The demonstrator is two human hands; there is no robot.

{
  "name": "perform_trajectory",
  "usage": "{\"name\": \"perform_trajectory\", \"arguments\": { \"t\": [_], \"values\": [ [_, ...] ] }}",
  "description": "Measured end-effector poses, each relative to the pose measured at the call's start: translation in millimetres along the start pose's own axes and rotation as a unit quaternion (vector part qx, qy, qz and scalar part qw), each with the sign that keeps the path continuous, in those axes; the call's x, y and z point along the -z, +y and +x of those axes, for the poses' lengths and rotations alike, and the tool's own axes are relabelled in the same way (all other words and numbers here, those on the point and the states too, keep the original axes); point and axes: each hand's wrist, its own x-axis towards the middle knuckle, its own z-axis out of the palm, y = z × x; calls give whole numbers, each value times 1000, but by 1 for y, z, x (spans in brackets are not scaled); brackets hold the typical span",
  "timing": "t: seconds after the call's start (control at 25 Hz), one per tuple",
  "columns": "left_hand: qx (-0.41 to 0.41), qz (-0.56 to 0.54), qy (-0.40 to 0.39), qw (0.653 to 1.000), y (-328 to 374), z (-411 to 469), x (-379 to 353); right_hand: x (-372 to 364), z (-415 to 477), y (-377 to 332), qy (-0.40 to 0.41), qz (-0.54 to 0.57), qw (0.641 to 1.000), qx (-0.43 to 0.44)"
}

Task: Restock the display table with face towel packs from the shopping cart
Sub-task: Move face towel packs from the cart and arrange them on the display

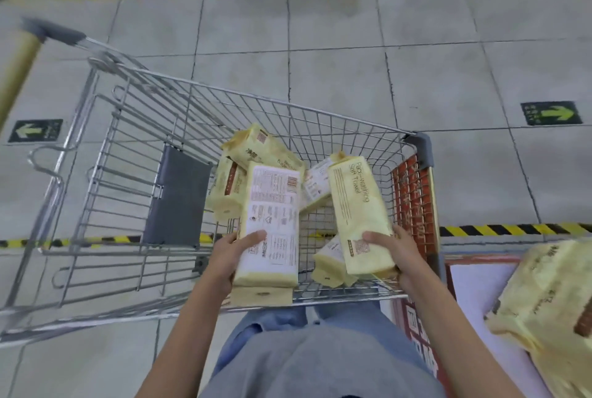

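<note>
I look down into a wire shopping cart (134, 128) holding several pale yellow face towel packs. My left hand (232, 258) grips the near end of one pack (272, 215) turned with its white printed label up. My right hand (397, 253) grips the near end of a second pack (355, 208) lettered "Face-Washing Soft Towel". Both packs are raised above the cart's near end. More packs lie in the basket: one (259, 147) at the back, one (226, 192) at the left, one (330, 263) at the bottom between my hands.
The display table (474, 282), white-topped with a red edge, sits at the lower right with towel packs (551, 295) on it. The cart's grey child-seat flap (176, 199) is at the left. The tiled floor carries yellow-black hazard tape (512, 230) and green arrow stickers (551, 113).
</note>
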Motion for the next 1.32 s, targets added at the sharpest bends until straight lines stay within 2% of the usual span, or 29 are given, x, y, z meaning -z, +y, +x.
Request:
{"name": "perform_trajectory", "arguments": {
  "t": [0.24, 0.36, 0.48, 0.68, 0.8, 0.96, 1.04, 1.16, 1.24, 1.32],
  "values": [
    [33, -42, -134, 990, 25, 4, 27, -31, -58, 32, -9, 215, 976, 43],
    [50, -4, -204, 978, 40, 3, 32, -49, -98, 63, 5, 329, 942, 64],
    [62, 66, -266, 960, 49, -2, 24, -66, -141, 103, 60, 406, 909, 76],
    [114, 189, -380, 898, 25, -35, -17, -95, -204, 193, 156, 558, 810, 88],
    [157, 265, -432, 848, -13, -67, -39, -115, -240, 250, 201, 632, 742, 97],
    [190, 378, -479, 769, -81, -117, -55, -144, -289, 327, 268, 689, 661, 127],
    [210, 420, -488, 736, -118, -143, -55, -159, -311, 364, 293, 723, 609, 141],
    [236, 461, -494, 698, -182, -188, -38, -180, -348, 420, 320, 764, 538, 160],
    [254, 476, -496, 680, -218, -213, -24, -187, -370, 450, 334, 773, 512, 166],
    [265, 490, -489, 671, -246, -233, -11, -190, -388, 477, 349, 773, 501, 172]
  ]
}}
